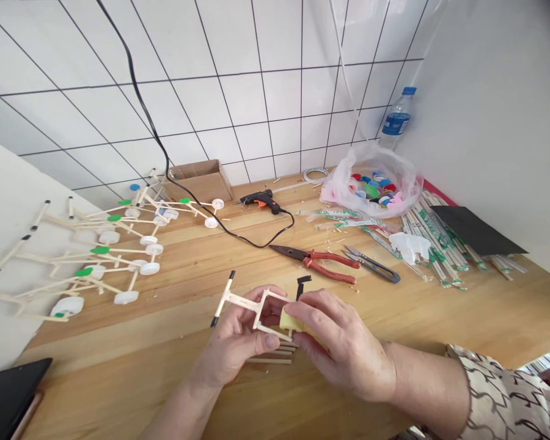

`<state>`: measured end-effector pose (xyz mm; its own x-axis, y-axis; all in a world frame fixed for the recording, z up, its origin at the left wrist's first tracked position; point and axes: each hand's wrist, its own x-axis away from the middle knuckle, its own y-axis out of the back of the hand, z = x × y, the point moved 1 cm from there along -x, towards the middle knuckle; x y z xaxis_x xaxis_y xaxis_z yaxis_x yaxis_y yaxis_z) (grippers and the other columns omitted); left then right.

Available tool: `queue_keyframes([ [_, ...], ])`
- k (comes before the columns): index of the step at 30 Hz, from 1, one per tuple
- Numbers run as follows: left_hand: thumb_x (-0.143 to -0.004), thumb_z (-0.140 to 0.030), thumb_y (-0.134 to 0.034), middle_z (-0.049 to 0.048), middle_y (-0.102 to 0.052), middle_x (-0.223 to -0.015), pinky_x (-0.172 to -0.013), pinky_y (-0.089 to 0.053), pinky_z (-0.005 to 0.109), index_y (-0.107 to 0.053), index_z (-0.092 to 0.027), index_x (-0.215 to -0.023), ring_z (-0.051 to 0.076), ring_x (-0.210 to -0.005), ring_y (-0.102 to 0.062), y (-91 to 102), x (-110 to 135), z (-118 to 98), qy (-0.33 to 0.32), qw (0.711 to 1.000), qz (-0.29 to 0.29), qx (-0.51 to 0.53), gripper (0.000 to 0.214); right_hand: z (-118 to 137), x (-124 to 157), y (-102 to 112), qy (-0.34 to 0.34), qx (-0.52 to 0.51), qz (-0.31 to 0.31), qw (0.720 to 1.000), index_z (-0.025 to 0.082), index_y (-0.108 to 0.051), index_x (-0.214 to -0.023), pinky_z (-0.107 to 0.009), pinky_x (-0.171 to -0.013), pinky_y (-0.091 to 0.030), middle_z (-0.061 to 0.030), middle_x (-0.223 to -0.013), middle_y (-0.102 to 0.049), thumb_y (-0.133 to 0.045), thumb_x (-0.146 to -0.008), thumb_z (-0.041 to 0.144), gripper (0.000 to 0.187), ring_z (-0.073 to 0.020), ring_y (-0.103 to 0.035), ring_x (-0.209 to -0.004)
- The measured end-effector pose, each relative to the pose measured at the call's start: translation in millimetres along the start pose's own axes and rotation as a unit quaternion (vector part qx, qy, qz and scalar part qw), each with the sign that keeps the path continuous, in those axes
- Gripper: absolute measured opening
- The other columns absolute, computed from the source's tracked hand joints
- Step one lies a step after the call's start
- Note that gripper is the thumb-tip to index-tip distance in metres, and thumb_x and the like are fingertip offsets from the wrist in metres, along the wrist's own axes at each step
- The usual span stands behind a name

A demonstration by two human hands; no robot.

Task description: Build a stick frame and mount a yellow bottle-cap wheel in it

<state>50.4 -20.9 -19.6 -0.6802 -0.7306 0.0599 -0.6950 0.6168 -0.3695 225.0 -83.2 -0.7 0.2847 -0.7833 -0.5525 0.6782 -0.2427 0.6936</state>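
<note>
My left hand [231,345] is closed around a small frame of glued wooden sticks [242,301], its thumb pressed along one side. The frame has a crossbar with black-wrapped ends on the left and a square opening on the right. A pale yellow piece [291,321], of a kind I cannot make out, is pinched in my right hand [343,342] against the frame's right end. Just above the right fingers shows a bent black strip [301,287]; whether it touches them is unclear. Several cut wooden sticks [275,360] lie beneath the hands.
Stick models with bottle-cap wheels [126,297] crowd the left. Behind are a cardboard box [199,181], a corded glue gun [261,200], pliers [311,258] and thread snips [371,264]. A bag of bottle caps [343,177], wrapped chopsticks [431,238] and a bottle [398,119] stand right.
</note>
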Motion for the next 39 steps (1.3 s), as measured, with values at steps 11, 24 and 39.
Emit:
queue_keyframes([
  [11, -0.069, -0.026, -0.077, 0.0020, -0.065, -0.090, -0.071, -0.045, 0.022, -0.063, -0.022, -0.106, 0.017, -0.084, -0.058, -1.9, -0.2, -3.4, -0.009, 1.000, 0.004, -0.002, 0.040, 0.8, -0.5, 1.2, 0.007, -0.001, -0.009, 1.000, 0.012, -0.053, -0.115, -0.035, -0.069, -0.055, -0.0130, -0.097, -0.063, -0.047, -0.090, 0.015, 0.026, -0.0225, -0.061, -0.084],
  [24, -0.068, -0.028, -0.078, 0.0023, -0.065, -0.091, -0.071, -0.046, 0.022, -0.063, -0.023, -0.107, 0.017, -0.085, -0.058, 0.0, 2.3, 0.0, -0.006, 1.000, -0.005, 0.000, 0.042, 0.9, -0.9, 1.7, 0.008, 0.011, -0.005, 1.000, 0.012, -0.051, -0.117, -0.034, -0.071, -0.055, -0.0130, -0.099, -0.063, -0.046, -0.090, 0.017, 0.028, -0.0222, -0.061, -0.087],
  [39, -0.067, -0.027, -0.078, 0.0026, -0.066, -0.089, -0.069, -0.046, 0.024, -0.062, -0.022, -0.108, 0.018, -0.081, -0.058, 0.3, 1.5, 1.5, 0.002, 1.000, -0.020, 0.001, 0.044, 0.4, -2.4, 2.0, 0.010, 0.019, -0.008, 1.000, 0.013, -0.051, -0.117, -0.033, -0.069, -0.056, -0.0128, -0.095, -0.064, -0.042, -0.094, 0.019, 0.026, -0.0217, -0.063, -0.084],
])
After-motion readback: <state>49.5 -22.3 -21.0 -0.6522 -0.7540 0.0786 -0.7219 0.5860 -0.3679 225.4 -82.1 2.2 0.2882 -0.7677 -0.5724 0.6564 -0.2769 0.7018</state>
